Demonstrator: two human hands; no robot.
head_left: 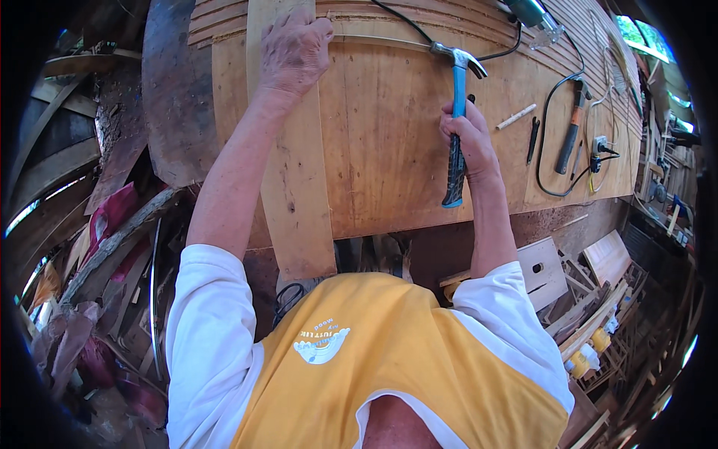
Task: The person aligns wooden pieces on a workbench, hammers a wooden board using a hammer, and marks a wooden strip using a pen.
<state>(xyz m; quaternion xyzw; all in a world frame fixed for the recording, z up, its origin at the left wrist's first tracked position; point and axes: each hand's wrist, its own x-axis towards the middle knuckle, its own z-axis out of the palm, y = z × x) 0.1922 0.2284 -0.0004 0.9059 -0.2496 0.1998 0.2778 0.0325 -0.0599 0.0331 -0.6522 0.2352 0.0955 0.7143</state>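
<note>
My right hand [473, 141] is wrapped round the blue and black handle of a claw hammer [458, 97]. Its metal head points away from me, just above the wooden workpiece. At the far left, my left hand [295, 52] lies on a long flat wooden plank [293, 187], its fingers curled and partly hidden. A thin pale strip [381, 40] runs from beside that hand to the hammer head. Under the plank is a broad wooden panel [389, 150] with several narrow slats [217, 22] along its far side.
Right of my right hand lie a pale stick [516, 116], a slim black tool [532, 141] and a second hammer [572, 127] with an orange and black handle. A green power tool [532, 16], black cord [544, 142] and plug [598, 153] are beyond. Scrap wood [591, 314] fills the lower right.
</note>
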